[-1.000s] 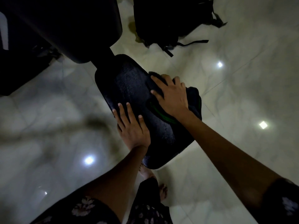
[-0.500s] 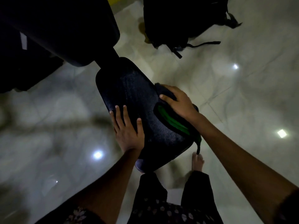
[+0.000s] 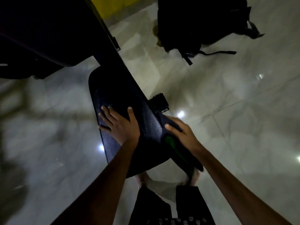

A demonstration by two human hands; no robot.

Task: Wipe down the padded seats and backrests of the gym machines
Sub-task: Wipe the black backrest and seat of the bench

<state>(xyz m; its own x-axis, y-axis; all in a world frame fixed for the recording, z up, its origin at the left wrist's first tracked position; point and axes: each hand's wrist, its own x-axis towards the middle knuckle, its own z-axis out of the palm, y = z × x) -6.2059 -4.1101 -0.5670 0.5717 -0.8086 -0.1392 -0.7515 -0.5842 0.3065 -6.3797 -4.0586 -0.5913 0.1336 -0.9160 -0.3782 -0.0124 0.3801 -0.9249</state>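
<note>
padded seat (image 3: 129, 98), black, tilted above a pale tiled floor (image 3: 227, 119). left hand (image 3: 121, 125) lies flat on the seat, fingers spread and straight. right hand (image 3: 183, 132) presses a dark cloth (image 3: 180, 151) with a green stripe against the seat's right edge, fingers curved over it. a black bag (image 3: 199, 21) lies on the floor beyond; a larger dark pad (image 3: 48, 30) sits upper left.

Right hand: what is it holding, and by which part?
The right hand grips the dark cloth by its upper end, at the right edge of the seat pad.
</note>
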